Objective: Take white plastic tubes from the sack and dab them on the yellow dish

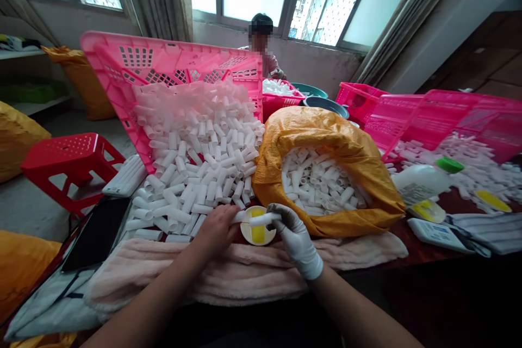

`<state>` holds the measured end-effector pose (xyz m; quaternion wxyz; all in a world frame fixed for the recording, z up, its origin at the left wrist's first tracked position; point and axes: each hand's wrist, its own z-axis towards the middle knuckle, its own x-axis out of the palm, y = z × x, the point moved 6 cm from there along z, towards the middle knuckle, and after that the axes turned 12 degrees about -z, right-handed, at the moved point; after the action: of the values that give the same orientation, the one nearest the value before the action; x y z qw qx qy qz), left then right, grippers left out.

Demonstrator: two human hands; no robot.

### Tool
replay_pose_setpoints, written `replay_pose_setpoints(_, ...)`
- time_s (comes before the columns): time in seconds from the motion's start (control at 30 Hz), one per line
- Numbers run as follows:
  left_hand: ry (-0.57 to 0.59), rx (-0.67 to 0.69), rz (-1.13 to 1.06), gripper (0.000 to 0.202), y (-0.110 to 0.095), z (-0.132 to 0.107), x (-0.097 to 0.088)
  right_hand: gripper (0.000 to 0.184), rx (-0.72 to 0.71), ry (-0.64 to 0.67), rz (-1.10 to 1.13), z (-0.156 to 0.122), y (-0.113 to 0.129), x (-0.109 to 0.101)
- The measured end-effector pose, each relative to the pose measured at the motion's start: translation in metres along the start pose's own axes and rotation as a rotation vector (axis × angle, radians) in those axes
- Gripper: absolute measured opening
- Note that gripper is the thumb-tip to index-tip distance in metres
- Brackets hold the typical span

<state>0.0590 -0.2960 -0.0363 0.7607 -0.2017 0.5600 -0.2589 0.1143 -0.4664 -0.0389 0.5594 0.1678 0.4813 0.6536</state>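
My left hand, bare, pinches a short white plastic tube. My right hand, in a white glove with dark fingertips, holds another white tube level, its end towards the first. Something thin shows between the two ends; I cannot make out what it is. Just behind and under the tubes lies a small round white dish with a yellow patch in it. Loose white tubes are heaped beyond my left hand. Past my right hand, an orange woven sack stands open, with white tubular pieces inside.
A tilted pink crate backs the heap. A pink towel lines the table's front edge. At right are a green-capped bottle, a white device and pink crates. A red stool stands left. Another person sits across.
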Motion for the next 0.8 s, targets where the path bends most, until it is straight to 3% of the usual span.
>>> replay_pose_setpoints(0.1, 0.072, -0.018, -0.149, 0.018, -0.010, -0.003, 0.000, 0.022, 0.021, 0.007, 0.011, 0.007, 0.012, -0.003)
replay_pose_setpoints(0.23, 0.178, 0.016, -0.121, 0.017, -0.027, -0.006, 0.011, 0.018, -0.240, 0.198, -0.190, 0.012, 0.047, -0.002)
replay_pose_setpoints(0.3, 0.177, 0.067, 0.015, 0.021, -0.034, -0.007, 0.018, 0.017, -0.185, 0.283, -0.291, 0.013, 0.045, 0.003)
replay_pose_setpoints(0.4, 0.209, 0.070, 0.165, 0.030, -0.039, -0.010, 0.027, 0.036, 0.044, 0.239, -0.371, 0.010, 0.024, 0.008)
replay_pose_setpoints(0.5, 0.351, 0.020, 0.076, 0.034, -0.043, -0.015, 0.034, 0.041, 0.065, 0.185, -0.373, 0.001, 0.016, 0.014)
replay_pose_setpoints(0.6, 0.497, -0.020, -0.146, 0.035, -0.053, -0.018, 0.037, 0.042, 0.019, 0.197, -0.354, -0.006, 0.027, 0.015)
replay_pose_setpoints(0.7, 0.575, 0.028, -0.251, 0.033, -0.061, -0.012, 0.033, 0.033, 0.081, 0.181, -0.414, -0.019, 0.040, -0.011)
replay_pose_setpoints(0.8, 0.408, 0.024, -0.057, 0.031, -0.045, 0.013, 0.017, 0.026, 0.281, -0.012, -0.608, -0.061, 0.032, -0.077)
